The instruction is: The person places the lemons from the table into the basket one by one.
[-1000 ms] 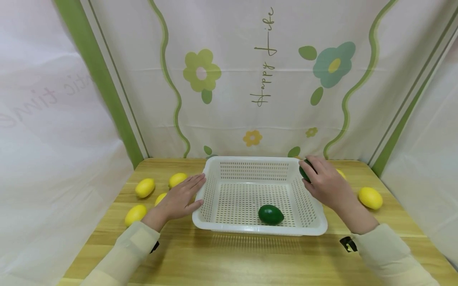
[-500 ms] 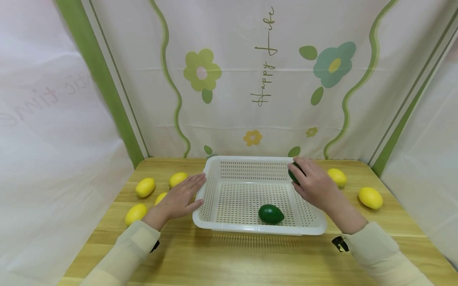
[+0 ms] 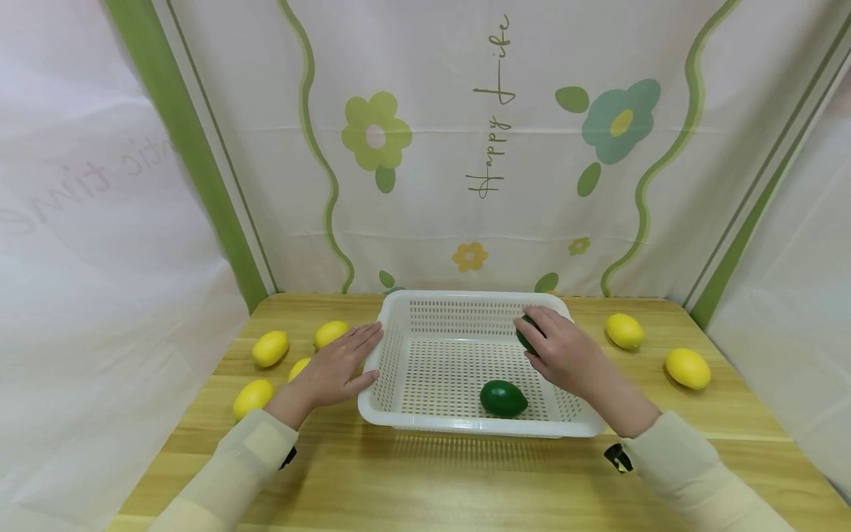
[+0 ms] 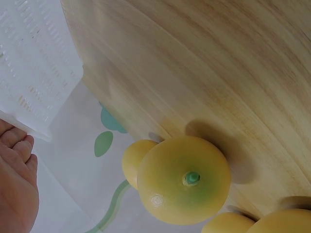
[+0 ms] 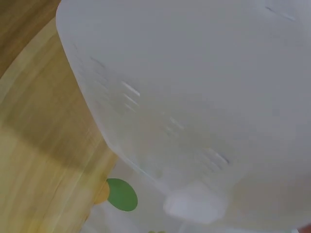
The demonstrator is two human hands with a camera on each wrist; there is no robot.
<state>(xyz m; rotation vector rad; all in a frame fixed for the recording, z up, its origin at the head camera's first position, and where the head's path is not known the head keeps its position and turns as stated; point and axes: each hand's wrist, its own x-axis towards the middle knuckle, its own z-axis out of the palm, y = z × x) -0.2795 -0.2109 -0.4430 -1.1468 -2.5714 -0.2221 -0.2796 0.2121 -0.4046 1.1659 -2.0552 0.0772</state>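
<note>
A white perforated plastic basket stands on the table. One glossy dark green avocado, tapered at one end, lies on its floor near the front right. Over the right part of the basket my right hand grips a second avocado, partly covered by the fingers. My left hand rests with extended fingers against the basket's left rim; its fingers also touch the rim in the left wrist view. The right wrist view shows mostly the basket's outer wall, blurred, and the held avocado is out of sight there.
Several yellow lemons, such as a lemon, lie left of the basket, some beside my left hand. A large lemon is close to the left wrist camera. Right of the basket lie a lemon and another lemon. A printed curtain hangs behind.
My right hand has moved left and slightly nearer with the avocado, from the basket's right rim to over its inside, uncovering a lemon at right. My left hand has stayed put.
</note>
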